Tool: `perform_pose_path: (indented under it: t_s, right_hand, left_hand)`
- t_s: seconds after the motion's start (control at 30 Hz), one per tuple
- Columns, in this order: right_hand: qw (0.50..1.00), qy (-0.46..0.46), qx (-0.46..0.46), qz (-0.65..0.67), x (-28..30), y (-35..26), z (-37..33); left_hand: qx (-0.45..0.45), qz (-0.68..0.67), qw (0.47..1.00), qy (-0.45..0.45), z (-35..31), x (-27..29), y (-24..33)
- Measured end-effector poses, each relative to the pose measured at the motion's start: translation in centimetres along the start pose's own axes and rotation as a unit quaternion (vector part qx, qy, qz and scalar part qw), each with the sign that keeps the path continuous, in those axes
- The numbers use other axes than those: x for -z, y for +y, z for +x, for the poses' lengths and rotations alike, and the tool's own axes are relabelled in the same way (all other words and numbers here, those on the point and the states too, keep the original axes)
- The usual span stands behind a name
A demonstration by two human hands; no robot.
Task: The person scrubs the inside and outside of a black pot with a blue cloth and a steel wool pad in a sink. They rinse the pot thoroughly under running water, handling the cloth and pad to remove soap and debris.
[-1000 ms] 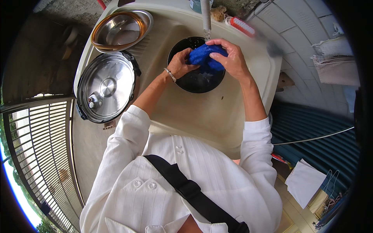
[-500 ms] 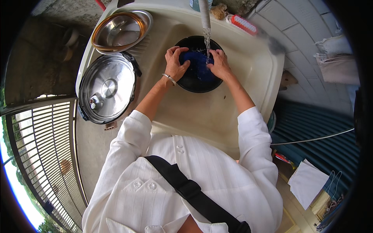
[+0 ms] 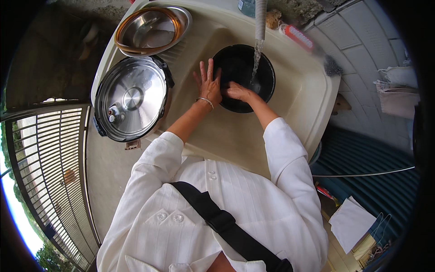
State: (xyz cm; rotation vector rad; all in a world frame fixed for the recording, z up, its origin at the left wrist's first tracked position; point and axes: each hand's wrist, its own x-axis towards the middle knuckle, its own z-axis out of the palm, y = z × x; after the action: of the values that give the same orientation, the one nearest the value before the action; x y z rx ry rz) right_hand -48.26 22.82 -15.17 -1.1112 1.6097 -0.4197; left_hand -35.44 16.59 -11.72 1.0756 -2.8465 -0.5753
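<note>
A round black pan [image 3: 268,81] sits in the pale sink basin, tilted a little. Water [image 3: 256,59] falls from a grey ribbed hose [image 3: 260,22] into its right half. My left hand [image 3: 210,86] rests against the pan's left rim with its fingers spread apart. Inside the pan, my right hand [image 3: 238,93] is closed low against the near left wall, close to my left hand. Its fingertips are in shadow, so whatever they hold or rub with is hidden.
On the sink's [image 3: 308,99] left ledge lie a shiny pressure cooker lid [image 3: 140,99] and stacked metal and amber bowls [image 3: 152,34]. A red and white brush [image 3: 297,37] and a brown scrubber [image 3: 273,19] lie along the back edge. Dark bristles [image 3: 332,66] stand at the right corner.
My right hand has moved from the pan's right side to its near left wall. My left hand has come out to the rim with fingers spread. The blue patch inside no longer shows.
</note>
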Motion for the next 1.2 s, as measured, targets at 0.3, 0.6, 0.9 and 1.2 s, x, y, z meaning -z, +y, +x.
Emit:
perform_pose_path:
  t_s: [0.3, 0.6, 0.9, 1.2]
  right_hand:
    - [0.973, 0.167, 0.099, 0.124, 5.8, -4.8, -9.4]
    - [0.919, 0.353, 0.141, 0.107, 4.5, -5.5, -11.4]
    - [0.897, 0.366, 0.239, 0.067, 4.8, -5.5, -10.8]
    - [0.925, 0.306, 0.161, 0.161, 3.9, 0.5, -8.6]
  left_hand:
    - [-0.075, -0.286, 0.955, -0.034, 0.9, 3.8, -0.3]
    - [-0.134, -0.471, 0.871, -0.03, 1.3, 6.6, 1.6]
    - [-0.102, -0.481, 0.87, -0.023, 2.4, 8.0, 2.5]
    - [-0.064, -0.575, 0.816, 0.024, 2.0, 7.7, 3.1]
